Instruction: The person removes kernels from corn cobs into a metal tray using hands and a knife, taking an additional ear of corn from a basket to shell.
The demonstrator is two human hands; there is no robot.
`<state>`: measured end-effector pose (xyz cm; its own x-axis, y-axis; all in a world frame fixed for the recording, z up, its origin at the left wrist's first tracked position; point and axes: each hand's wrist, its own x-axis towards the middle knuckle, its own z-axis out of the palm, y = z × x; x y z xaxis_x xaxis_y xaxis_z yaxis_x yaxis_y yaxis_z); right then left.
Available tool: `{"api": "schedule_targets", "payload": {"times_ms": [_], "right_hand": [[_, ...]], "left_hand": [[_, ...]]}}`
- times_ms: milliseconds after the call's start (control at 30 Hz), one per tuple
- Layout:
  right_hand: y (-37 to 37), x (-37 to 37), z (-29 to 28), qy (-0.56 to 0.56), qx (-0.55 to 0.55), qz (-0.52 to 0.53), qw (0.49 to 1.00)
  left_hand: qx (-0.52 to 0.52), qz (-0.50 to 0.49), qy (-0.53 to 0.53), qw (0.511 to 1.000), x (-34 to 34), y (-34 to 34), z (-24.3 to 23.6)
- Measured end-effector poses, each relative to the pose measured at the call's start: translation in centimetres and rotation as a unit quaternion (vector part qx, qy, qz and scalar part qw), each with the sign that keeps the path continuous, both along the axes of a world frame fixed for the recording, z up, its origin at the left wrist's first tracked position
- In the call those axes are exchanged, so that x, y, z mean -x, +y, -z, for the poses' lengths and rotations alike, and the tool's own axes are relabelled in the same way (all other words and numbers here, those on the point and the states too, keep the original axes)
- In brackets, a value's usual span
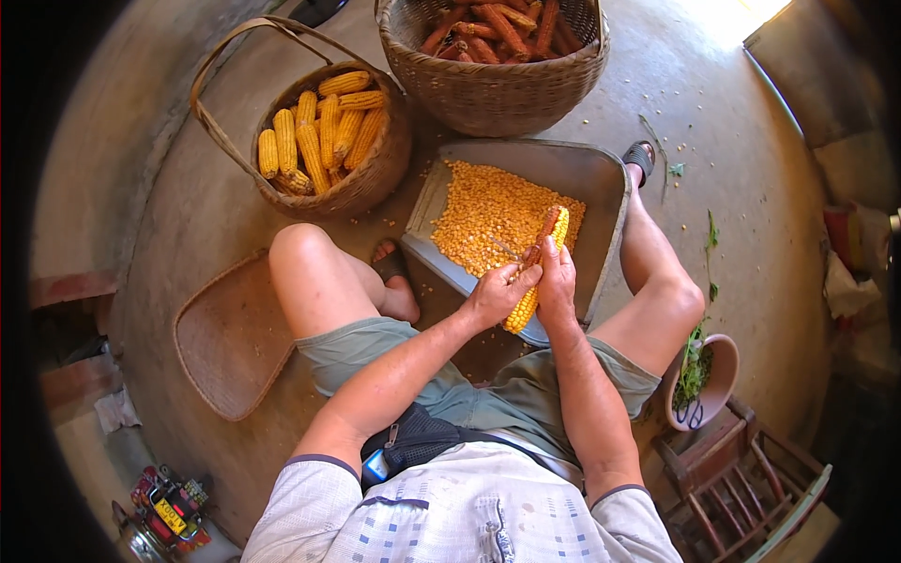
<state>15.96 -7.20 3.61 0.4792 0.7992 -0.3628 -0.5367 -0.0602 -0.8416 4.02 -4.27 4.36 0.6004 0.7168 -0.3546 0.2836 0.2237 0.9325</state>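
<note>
Yellow, part-stripped corn cob (558, 227) is gripped by my left hand (497, 295) and right hand (557, 283). I see loose kernels (488, 208) below, in grey scoop (603, 220).

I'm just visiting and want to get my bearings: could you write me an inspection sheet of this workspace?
Surface: concrete floor, with scattered kernels.
Job's things: partly stripped ear of corn; loose corn kernels in a grey pan; handled basket of yellow ears; larger basket of reddish-brown cobs.
Clutter: flat woven tray at left; pinkish tub with green leaves at right.
Hands: right hand grips the ear; left hand is against it, its grip partly hidden.
Cables: nothing seen.
Surroundings: wall at left; wooden chair at lower right.
</note>
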Motion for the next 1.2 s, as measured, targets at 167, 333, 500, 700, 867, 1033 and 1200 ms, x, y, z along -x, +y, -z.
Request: {"api": "schedule_targets", "payload": {"times_ms": [167, 333, 500, 700, 867, 1033, 1200], "right_hand": [[0.0, -0.1, -0.1, 0.061, 0.022, -0.002, 0.998], [0.2, -1.3, 0.6, 0.03, 0.047, 0.076, 0.996], [0.2, -1.5, -0.1, 0.028, 0.063, 0.086, 0.994], [0.1, -1.6, 0.0, 0.046, 0.036, 0.06, 0.997], [0.2, -1.3, -1.0, 0.097, 0.039, 0.063, 0.993], [0.0, -1.6, -0.6, 0.06, 0.014, 0.061, 0.996], [0.0, -1.9, 0.0, 0.037, 0.036, 0.103, 0.993]], "left_hand": [[0.069, -0.106, -0.124, 0.984, -0.6, -0.5, 0.8], [0.121, -0.011, -0.113, 0.986, 0.1, 0.2, -0.1], [-0.048, 0.002, 0.039, 0.998, -0.2, -1.1, -1.9], [-0.002, -0.012, -0.026, 1.0, -0.1, -1.0, -1.2], [0.028, -0.075, -0.105, 0.991, -0.3, -1.1, -0.3], [0.057, -0.096, -0.119, 0.987, -0.4, -0.8, -0.1], [0.007, -0.007, -0.019, 1.0, 0.1, -0.4, -1.2]]}}
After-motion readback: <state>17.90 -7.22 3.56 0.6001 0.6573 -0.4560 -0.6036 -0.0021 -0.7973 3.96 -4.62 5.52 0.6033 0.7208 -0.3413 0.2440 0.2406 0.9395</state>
